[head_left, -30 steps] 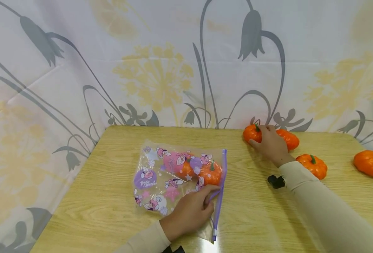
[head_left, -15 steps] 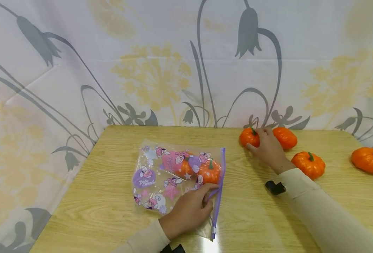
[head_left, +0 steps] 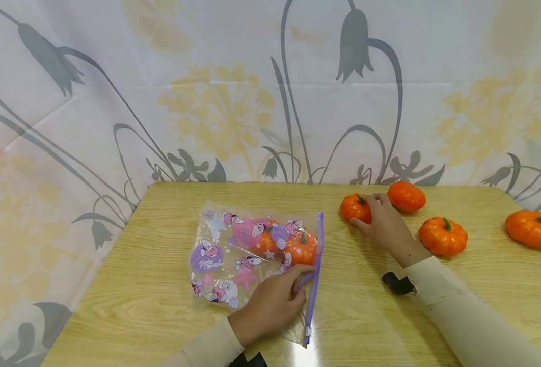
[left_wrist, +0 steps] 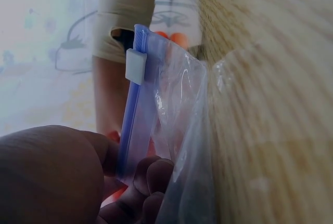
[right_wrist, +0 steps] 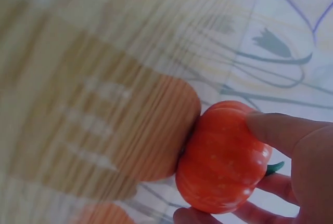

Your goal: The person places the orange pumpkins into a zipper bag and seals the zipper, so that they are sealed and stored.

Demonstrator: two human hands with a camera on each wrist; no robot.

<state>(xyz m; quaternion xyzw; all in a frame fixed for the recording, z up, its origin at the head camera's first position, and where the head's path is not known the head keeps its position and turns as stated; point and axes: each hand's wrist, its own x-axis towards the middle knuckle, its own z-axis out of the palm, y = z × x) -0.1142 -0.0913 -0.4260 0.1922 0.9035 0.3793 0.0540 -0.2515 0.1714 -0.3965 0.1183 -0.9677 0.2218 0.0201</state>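
My right hand (head_left: 387, 224) grips a small orange pumpkin (head_left: 353, 208) with a green stem, near the back of the table. In the right wrist view the thumb presses one side of this pumpkin (right_wrist: 223, 156) and the fingers curl under the other, close over the tabletop. My left hand (head_left: 275, 306) pinches the purple zip edge of a clear printed slider bag (head_left: 206, 257) lying flat, its mouth facing right. A white slider (left_wrist: 135, 67) sits near the end of the zip. Inside the bag, two orange pumpkins (head_left: 301, 248) show through the plastic.
Three more orange pumpkins stand on the wooden table (head_left: 133, 285): one at the back (head_left: 406, 197) just right of my right hand, another (head_left: 442, 237) beyond my wrist, and a third (head_left: 534, 229) far right. A flower-patterned cloth (head_left: 224, 112) hangs behind the table.
My right hand has drawn the small pumpkin away from the table's back edge, toward me and slightly left. My left hand keeps its hold on the bag's edge. The view has shifted slightly.
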